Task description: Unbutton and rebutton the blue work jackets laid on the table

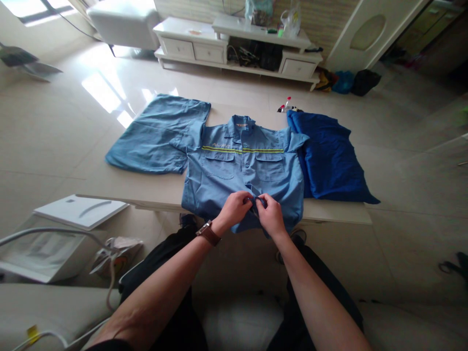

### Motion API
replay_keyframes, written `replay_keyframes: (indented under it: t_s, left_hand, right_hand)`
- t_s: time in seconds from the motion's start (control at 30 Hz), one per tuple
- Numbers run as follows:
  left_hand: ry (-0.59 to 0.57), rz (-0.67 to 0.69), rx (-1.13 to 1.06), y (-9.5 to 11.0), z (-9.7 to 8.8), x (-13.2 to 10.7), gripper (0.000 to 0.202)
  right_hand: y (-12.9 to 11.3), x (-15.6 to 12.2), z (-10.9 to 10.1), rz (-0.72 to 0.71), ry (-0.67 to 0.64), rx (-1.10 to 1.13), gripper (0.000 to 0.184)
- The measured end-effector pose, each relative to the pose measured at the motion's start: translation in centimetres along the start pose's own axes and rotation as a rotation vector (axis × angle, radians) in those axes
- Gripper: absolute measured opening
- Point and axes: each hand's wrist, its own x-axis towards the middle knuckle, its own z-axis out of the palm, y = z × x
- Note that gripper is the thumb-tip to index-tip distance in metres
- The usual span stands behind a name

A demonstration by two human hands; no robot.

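A light blue work shirt lies front up on the low table, collar away from me, a yellow stripe across its chest above two flap pockets. At its front placket near the hem, my left hand pinches the cloth. Close beside it, my right hand grips the same edge, thumb and fingers closed. A dark bit of cloth shows between the fingertips; whether a button is there I cannot tell. The shirt's lower part hangs over the table's near edge.
Folded light blue cloth lies at the left of the table, dark blue cloth at the right. Bottles with red caps stand behind. A white cabinet is along the wall. A white box sits at lower left.
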Motion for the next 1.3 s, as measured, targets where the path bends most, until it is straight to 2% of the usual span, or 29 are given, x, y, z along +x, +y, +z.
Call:
replay_keyframes:
  t_s: [0.2,0.37,0.73,0.93,1.13,1.3]
  left_hand:
    - [0.003,0.021,-0.006,0.0,0.1,0.0,0.024]
    - [-0.006,0.033,-0.026,0.2,0.1,-0.1,0.023]
    - [-0.022,0.023,-0.141,0.2,-0.1,-0.1,0.023]
    - [-0.004,0.006,-0.229,0.0,-0.7,0.4,0.033]
    - [-0.129,-0.037,0.046,0.4,-2.0,-0.3,0.028]
    - [-0.264,-0.185,0.349,0.3,-2.3,-0.8,0.020]
  right_hand:
    - [0.3,0.1,0.4,-0.058,0.041,-0.030,0.021]
    - [0.4,0.0,0.5,0.003,0.085,-0.011,0.019]
    - [0.8,0.3,0.6,0.023,0.125,0.111,0.020]
    - [2.2,1.1,0.9,0.185,0.225,0.313,0.022]
    - [2.5,1.4,1.0,0.234,0.262,0.427,0.020]
    - [1.8,1.4,0.6,0.315,0.237,0.626,0.023]
